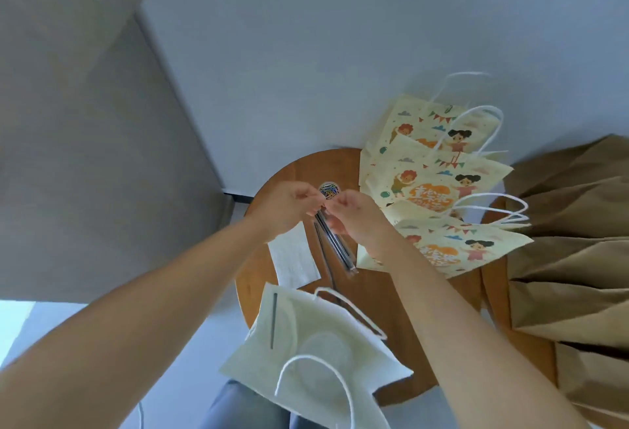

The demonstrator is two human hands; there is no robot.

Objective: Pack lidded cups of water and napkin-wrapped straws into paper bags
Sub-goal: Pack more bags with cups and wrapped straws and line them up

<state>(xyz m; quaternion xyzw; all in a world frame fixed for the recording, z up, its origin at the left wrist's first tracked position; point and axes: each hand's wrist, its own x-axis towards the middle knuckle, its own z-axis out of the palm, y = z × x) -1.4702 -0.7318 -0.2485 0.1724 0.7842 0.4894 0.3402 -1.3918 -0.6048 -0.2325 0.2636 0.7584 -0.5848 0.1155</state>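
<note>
Over the round wooden table [384, 295], my left hand [289, 205] and my right hand [354, 214] meet, both pinching the top end of a clear packet of dark straws [337, 246] that slants down to the table. A white napkin [294, 260] lies flat below my left hand. An open pale paper bag [306, 353] with white handles stands at the near edge; a lidded cup [323, 348] shows inside it, and a dark straw [273, 319] stands against the bag's inner wall.
Several flat printed paper bags [439, 183] with white handles are fanned out on the right of the table. A small round tub of coloured clips [329, 189] sits behind my hands. Brown fabric [565, 248] hangs at the far right. A grey wall stands on the left.
</note>
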